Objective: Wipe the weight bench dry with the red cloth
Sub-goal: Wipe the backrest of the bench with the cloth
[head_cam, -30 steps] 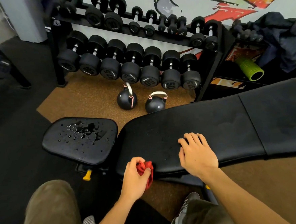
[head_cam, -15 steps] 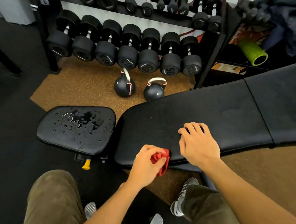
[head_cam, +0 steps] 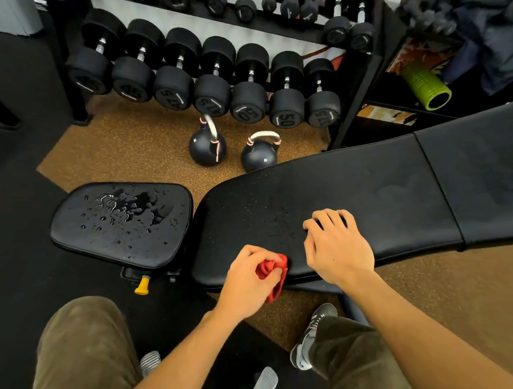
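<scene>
The scene is lit evenly from overhead; soft shadows are cast. Glints are seen on the wet seat pad (head_cam: 119,221), and edges are bowed by wide-angle distortion.

Black padded vinyl weight bench (head_cam: 371,187), consisting of a long back pad and a separate small seat pad (head_cam: 74,227). The seat pad carries pooled water and scattered droplets (head_cam: 124,206). Fine droplets speckle the near end of the back pad. On that pad the right hand (head_cam: 336,248) rests with its fingers bent. At its front edge the left hand (head_cam: 249,279) grips a crumpled red cloth (head_cam: 270,268). The speckled brown rubber floor (head_cam: 130,155) bears two black kettlebells (head_cam: 207,148) side by side, just beyond the bench.
</scene>
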`<state>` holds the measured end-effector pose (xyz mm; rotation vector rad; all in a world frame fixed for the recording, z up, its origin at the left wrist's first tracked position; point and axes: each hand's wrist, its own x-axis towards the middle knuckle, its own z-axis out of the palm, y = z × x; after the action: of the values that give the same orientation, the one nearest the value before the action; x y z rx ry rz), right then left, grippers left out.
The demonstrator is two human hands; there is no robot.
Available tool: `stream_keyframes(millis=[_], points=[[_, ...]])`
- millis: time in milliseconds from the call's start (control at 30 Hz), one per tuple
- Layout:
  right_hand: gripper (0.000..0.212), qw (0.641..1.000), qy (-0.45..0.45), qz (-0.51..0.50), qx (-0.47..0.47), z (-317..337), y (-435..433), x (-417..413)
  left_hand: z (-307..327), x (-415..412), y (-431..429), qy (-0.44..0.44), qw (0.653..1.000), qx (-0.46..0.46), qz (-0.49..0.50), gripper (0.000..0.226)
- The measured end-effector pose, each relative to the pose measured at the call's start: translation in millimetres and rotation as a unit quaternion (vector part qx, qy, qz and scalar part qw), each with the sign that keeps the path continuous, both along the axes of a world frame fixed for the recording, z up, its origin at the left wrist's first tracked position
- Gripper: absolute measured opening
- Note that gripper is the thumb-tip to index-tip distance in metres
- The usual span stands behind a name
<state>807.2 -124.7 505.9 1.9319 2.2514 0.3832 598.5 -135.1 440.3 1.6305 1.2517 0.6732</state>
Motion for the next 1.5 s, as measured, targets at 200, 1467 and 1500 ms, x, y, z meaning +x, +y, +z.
stream_keyframes(millis=[200,1467,1500], points=[[0.034,1.000,0.005,-0.002,0.000,-0.7,0.3,-1.3,1.1,0.9,21.1,0.020,0.997,-0.026,0.064,0.011],[0.030,1.000,0.016,0.009,0.018,-1.7,0.6,-1.3,-1.0,0.5,53.7,0.046,0.999,-0.007,-0.002,0.015],[0.030,1.000,0.016,0.009,0.018,-1.6,-0.1,-1.7,2.9,7.5,56.5,0.042,0.999,-0.009,0.016,0.014]])
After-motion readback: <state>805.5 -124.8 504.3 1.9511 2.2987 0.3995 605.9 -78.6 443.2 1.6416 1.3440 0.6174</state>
